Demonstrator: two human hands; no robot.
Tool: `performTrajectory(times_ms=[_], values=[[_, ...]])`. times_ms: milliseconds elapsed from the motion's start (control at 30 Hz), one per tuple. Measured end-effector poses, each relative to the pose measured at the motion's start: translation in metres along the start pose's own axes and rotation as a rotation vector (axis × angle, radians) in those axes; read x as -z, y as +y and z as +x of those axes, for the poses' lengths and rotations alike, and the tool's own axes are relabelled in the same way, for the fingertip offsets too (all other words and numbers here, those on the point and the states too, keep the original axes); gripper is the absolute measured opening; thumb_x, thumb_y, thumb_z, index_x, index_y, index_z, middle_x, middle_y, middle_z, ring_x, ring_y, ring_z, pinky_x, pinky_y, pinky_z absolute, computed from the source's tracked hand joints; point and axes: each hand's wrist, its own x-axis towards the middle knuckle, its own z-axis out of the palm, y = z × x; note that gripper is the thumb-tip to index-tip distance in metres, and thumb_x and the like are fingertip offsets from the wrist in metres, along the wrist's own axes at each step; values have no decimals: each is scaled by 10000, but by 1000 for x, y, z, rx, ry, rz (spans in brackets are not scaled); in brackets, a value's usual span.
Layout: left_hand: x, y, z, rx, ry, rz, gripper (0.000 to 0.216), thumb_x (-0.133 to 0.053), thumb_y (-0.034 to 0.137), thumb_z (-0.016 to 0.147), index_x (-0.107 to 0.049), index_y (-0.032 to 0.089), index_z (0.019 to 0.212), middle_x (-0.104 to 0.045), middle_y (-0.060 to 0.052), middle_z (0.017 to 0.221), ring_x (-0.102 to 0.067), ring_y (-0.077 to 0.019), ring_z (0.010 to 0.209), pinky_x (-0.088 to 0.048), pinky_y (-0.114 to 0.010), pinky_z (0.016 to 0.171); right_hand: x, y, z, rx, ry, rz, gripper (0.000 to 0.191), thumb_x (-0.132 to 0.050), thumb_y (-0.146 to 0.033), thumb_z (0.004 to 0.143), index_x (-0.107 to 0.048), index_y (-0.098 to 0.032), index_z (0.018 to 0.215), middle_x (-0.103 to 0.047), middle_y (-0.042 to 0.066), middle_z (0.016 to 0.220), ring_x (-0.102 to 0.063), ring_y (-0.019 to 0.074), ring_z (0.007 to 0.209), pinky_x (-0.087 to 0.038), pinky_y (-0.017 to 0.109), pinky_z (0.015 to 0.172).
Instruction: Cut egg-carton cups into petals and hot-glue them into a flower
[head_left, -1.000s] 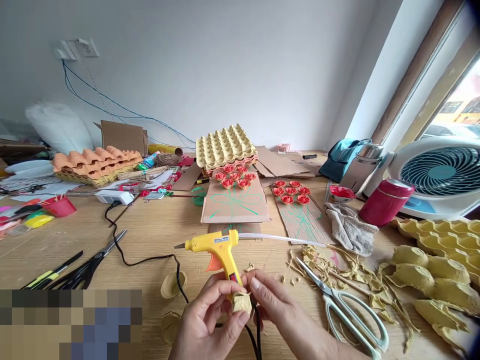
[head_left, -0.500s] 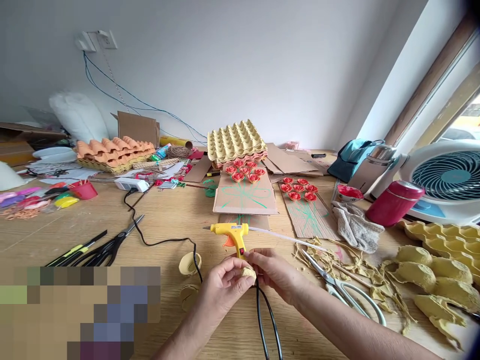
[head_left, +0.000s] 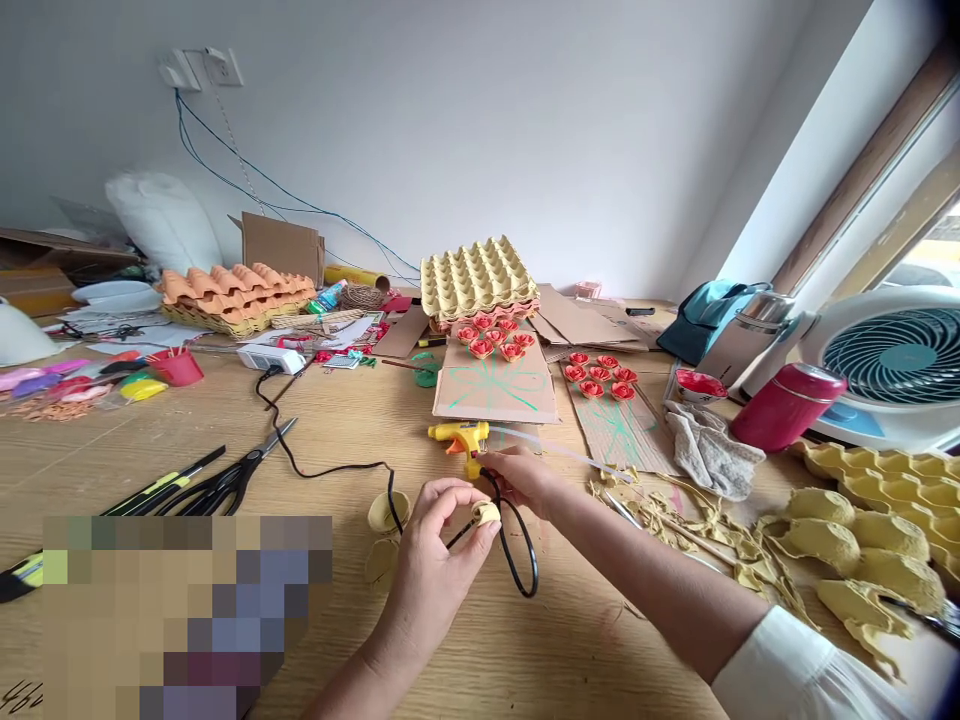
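My left hand (head_left: 439,545) pinches a small rolled piece of yellow egg-carton card (head_left: 486,513) between thumb and fingers. My right hand (head_left: 521,478) reaches past it and closes on the handle of the yellow hot glue gun (head_left: 459,437), which stands on the wooden table (head_left: 337,440). The gun's black cord (head_left: 517,560) loops under both hands. A clear glue stick (head_left: 570,455) pokes out of the gun's back to the right.
Two small card cups (head_left: 386,512) lie left of my hands. Black scissors (head_left: 225,485) lie at left. White scissors and card scraps (head_left: 675,515) sit at right with cut egg-carton pieces (head_left: 862,560). Behind are cardboard sheets with red paper roses (head_left: 495,385), egg trays (head_left: 476,280), a red flask (head_left: 784,405) and a fan (head_left: 892,365).
Both hands moved away from me towards the glue gun. My right hand let go of the card piece and took the gun's handle; my left hand keeps the piece.
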Motion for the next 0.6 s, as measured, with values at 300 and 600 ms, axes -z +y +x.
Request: performTrajectory(times_ms=[300,600], values=[[-3,24,-16,-97,-140,-106,168,-625,128,827,-654,219,965,-688,-19,887,-614,-165,775,-516,-280,737,35,5,-110,306,47,-147,266,-640,-455,903,-691,-209,989,-698,52,943,-621,193,848,-485,315,757],[-11,43,-32,-190,-228,-126,180,-618,59,816,-620,210,915,-638,-6,866,-607,-155,805,-502,-262,744,18,32,-167,189,-60,410,392,-794,-524,802,-702,-194,994,-671,14,830,-600,133,743,-500,277,736]])
